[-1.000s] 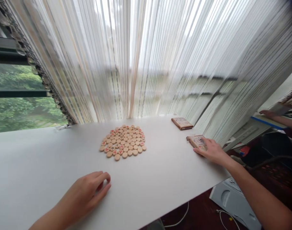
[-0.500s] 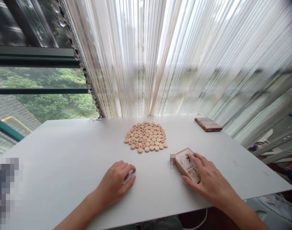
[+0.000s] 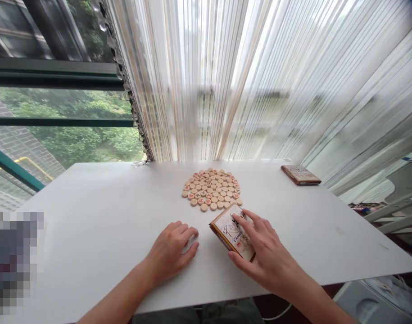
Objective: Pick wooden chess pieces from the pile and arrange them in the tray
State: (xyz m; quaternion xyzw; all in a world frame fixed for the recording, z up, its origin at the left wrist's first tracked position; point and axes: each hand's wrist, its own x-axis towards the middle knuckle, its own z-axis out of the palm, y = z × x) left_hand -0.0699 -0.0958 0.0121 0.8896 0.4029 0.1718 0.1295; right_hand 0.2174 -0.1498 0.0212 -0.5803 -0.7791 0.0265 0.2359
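Observation:
My right hand (image 3: 264, 252) grips a small box (image 3: 232, 231) printed with Chinese characters and the word "Chines…". Its fingers spread over the lid and its thumb lies along the near edge. The box is slightly tilted, and its far corner overlaps the near edge of a cluster of round wooden Chinese chess pieces (image 3: 214, 186). Some pieces show red or black characters, while others are blank side up. Left of the box, my left hand (image 3: 174, 247) rests on the white table, fingers loosely curled, with a gap between thumb and forefinger and nothing held.
A second, similar box (image 3: 301, 174) lies flat near the table's back right corner. White string curtains (image 3: 206, 81) hang along the back edge of the table (image 3: 107, 211). A window (image 3: 64, 121) is at the left, and a grey chair or case (image 3: 368, 301) sits below at the right.
My right hand has moved the box leftward, toward the chess pieces and my left hand. The left hand keeps its pose. The whole view has shifted slightly.

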